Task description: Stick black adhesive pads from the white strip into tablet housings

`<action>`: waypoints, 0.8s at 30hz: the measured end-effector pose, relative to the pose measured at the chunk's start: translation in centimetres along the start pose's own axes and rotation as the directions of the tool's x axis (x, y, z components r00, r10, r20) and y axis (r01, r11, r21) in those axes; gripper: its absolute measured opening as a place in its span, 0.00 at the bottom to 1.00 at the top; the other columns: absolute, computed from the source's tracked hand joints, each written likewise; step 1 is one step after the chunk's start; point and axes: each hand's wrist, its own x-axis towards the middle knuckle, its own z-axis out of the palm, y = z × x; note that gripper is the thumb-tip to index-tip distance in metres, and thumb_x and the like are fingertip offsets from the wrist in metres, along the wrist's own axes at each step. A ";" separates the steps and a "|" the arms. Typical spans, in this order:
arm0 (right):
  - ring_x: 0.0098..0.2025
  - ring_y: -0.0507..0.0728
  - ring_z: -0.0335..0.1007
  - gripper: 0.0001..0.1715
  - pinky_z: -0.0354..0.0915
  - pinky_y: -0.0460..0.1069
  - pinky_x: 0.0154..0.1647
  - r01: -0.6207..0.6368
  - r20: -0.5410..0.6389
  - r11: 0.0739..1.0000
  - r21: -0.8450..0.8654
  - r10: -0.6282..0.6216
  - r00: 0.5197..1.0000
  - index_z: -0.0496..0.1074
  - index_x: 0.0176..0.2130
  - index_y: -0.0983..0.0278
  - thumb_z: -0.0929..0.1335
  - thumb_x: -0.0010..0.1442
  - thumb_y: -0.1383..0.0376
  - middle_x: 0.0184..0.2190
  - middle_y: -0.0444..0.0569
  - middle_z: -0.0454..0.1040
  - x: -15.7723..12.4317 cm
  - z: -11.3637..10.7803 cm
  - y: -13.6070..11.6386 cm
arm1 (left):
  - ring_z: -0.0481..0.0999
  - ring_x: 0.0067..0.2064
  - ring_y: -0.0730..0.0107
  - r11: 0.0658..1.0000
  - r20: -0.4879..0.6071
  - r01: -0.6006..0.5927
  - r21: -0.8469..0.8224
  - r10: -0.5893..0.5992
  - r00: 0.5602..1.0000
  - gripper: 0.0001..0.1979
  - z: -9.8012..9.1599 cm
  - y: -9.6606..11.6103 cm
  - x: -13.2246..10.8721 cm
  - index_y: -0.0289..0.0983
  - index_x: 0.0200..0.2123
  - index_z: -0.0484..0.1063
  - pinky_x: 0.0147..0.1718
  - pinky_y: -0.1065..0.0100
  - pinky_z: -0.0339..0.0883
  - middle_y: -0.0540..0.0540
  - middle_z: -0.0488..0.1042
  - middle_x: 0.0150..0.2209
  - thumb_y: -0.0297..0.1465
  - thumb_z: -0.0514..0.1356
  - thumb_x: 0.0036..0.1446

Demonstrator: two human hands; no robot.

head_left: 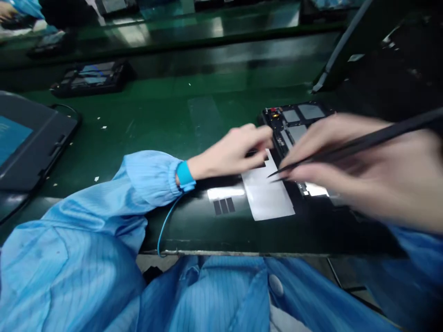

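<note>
A pair of black fine-tipped tweezers [363, 150] is held in the right hand [374, 173], clenched around the shank in a pen-like grip, with the tips brought down to the white backing sheet [266, 196]. Whether the tips are closed on anything cannot be told (the motion blur is too heavy at that end). The sheet is laid flat on a dark, glossy part of the bench, just in front of an opened tablet housing [294, 124], whose grey internal panels and small red-marked component are exposed.

The left hand [230, 154] is reached over the upper end of the sheet, with the fingers curled down near a small dark strip. Whether that strip is pinched or the hand is merely resting there cannot be told. The work in hand appears to be the handling of small pieces at this sheet, close beside the housing.

Three dark rectangular strips [224, 206] are set on the surface to the left of the sheet. A blue wrist strap [185, 176] is worn on the left wrist, below the cuff of a blue antistatic smock [148, 177], and a thin blue cord [165, 226] is led down from it. Another dark device [92, 78] is placed farther along the green bench mat [166, 106].
</note>
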 end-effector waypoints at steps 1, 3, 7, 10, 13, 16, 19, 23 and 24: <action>0.31 0.51 0.68 0.04 0.65 0.46 0.28 0.017 0.105 0.999 0.033 -0.020 0.994 0.70 0.31 0.60 0.70 0.51 0.65 0.28 0.43 0.71 0.4 1.1 -0.1 | 0.68 0.31 0.68 0.991 -0.046 0.129 -0.025 -0.130 0.991 0.04 -0.8 -0.5 -0.4 0.37 0.28 0.63 0.30 0.67 0.61 0.49 0.67 0.26 0.27 0.52 0.54; 0.28 0.50 0.68 0.02 0.65 0.45 0.28 0.016 0.255 0.996 0.091 -0.039 0.966 0.70 0.30 0.62 0.69 0.53 0.65 0.26 0.42 0.71 1.1 3.6 0.2 | 0.66 0.26 0.72 0.945 0.018 0.326 -0.030 -0.326 0.945 0.06 -2.3 -1.4 -1.2 0.36 0.25 0.63 0.25 0.70 0.58 0.51 0.66 0.23 0.29 0.54 0.53; 0.28 0.50 0.68 0.05 0.64 0.45 0.30 -0.011 0.185 0.996 0.088 -0.005 0.983 0.69 0.27 0.65 0.69 0.53 0.65 0.25 0.44 0.71 1.6 6.6 1.5 | 0.64 0.22 0.74 0.944 0.481 0.324 0.055 -0.310 0.820 0.09 -3.0 -2.2 -2.1 0.36 0.24 0.65 0.21 0.72 0.53 0.52 0.66 0.21 0.33 0.63 0.42; 0.28 0.50 0.67 0.06 0.63 0.45 0.29 -0.037 0.167 0.991 0.128 0.015 0.986 0.68 0.25 0.65 0.69 0.52 0.67 0.24 0.44 0.70 1.4 6.8 1.8 | 0.64 0.23 0.72 0.953 0.554 0.280 0.118 -0.297 0.778 0.13 -2.4 -2.2 -1.9 0.37 0.25 0.65 0.21 0.71 0.53 0.51 0.66 0.23 0.36 0.65 0.37; 0.28 0.50 0.67 0.06 0.62 0.44 0.27 -0.107 0.146 0.980 0.165 0.083 0.986 0.68 0.25 0.65 0.68 0.52 0.67 0.26 0.44 0.70 1.4 6.6 1.8 | 0.66 0.25 0.69 0.961 0.571 0.241 0.137 -0.275 0.773 0.15 -2.0 -2.2 -1.7 0.37 0.27 0.66 0.23 0.70 0.55 0.49 0.67 0.26 0.39 0.65 0.39; 0.30 0.50 0.67 0.06 0.63 0.45 0.28 -0.132 0.139 0.979 0.158 0.110 0.984 0.67 0.25 0.66 0.68 0.52 0.67 0.27 0.45 0.70 1.5 6.7 1.8 | 0.67 0.27 0.68 0.968 0.587 0.209 0.137 -0.250 0.770 0.14 -2.1 -2.2 -1.7 0.37 0.27 0.66 0.25 0.70 0.56 0.49 0.68 0.27 0.38 0.64 0.39; 0.29 0.51 0.68 0.06 0.64 0.45 0.28 -0.156 0.149 0.973 0.171 0.131 0.980 0.68 0.25 0.66 0.68 0.52 0.67 0.26 0.45 0.70 1.5 7.0 2.0 | 0.67 0.27 0.68 0.968 0.570 0.220 0.121 -0.249 0.783 0.14 -2.2 -2.3 -1.8 0.37 0.26 0.66 0.24 0.71 0.56 0.49 0.68 0.27 0.38 0.64 0.39; 0.28 0.51 0.69 0.06 0.66 0.46 0.27 -0.178 0.156 0.960 0.216 0.146 0.977 0.68 0.25 0.66 0.69 0.51 0.68 0.25 0.45 0.70 1.6 7.2 1.5 | 0.67 0.27 0.70 0.973 0.563 0.211 0.093 -0.226 0.795 0.13 -2.1 -2.3 -1.9 0.37 0.26 0.66 0.24 0.72 0.56 0.50 0.69 0.27 0.38 0.64 0.40; 0.27 0.51 0.69 0.07 0.66 0.46 0.27 -0.183 0.145 0.949 0.258 0.150 0.978 0.67 0.25 0.66 0.69 0.52 0.68 0.24 0.44 0.70 1.6 6.8 1.2 | 0.67 0.27 0.70 0.975 0.566 0.202 0.092 -0.218 0.795 0.13 -2.2 -2.3 -1.9 0.37 0.27 0.66 0.24 0.72 0.56 0.50 0.69 0.28 0.38 0.64 0.40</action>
